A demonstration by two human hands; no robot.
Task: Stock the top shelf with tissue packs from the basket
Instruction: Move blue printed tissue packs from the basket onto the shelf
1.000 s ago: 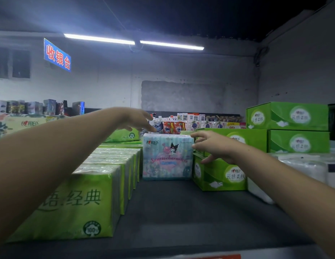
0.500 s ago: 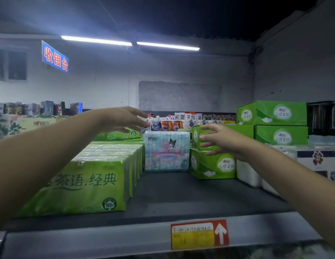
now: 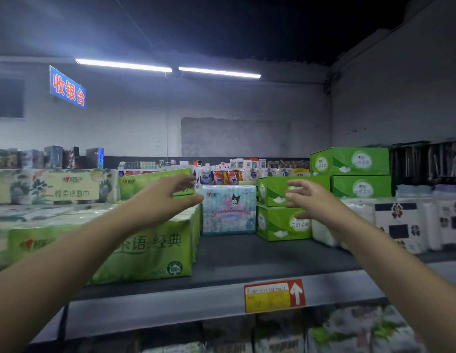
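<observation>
shows the pastel tissue pack (image 3: 228, 212) standing upright at the back of the top shelf (image 3: 260, 256), let go and touched by nothing. sits between the row of green packs (image 3: 150, 250) on its left and the stacked green boxes (image 3: 280, 220) on its right. finds the left hand (image 3: 168, 200) just left of the pack, over that green row, released, fingers spread and loosely bent, holding nothing. finds the right hand (image 3: 313, 202) just right of the pack, in front of the green boxes, likewise released and empty. against a second ago, reads as a withdrawal: then close by the pack's top corners, now nearer the camera and clearly apart from it. brings more bare shelf into view in front of the pack, plus the shelf edge and its price label (image 3: 274, 295) below the pack. means, most likely, one pack placed and finished with. calls next for a trip back to the basket, not in view here, for another pack. leaves room in front of the pack for more.
</observation>
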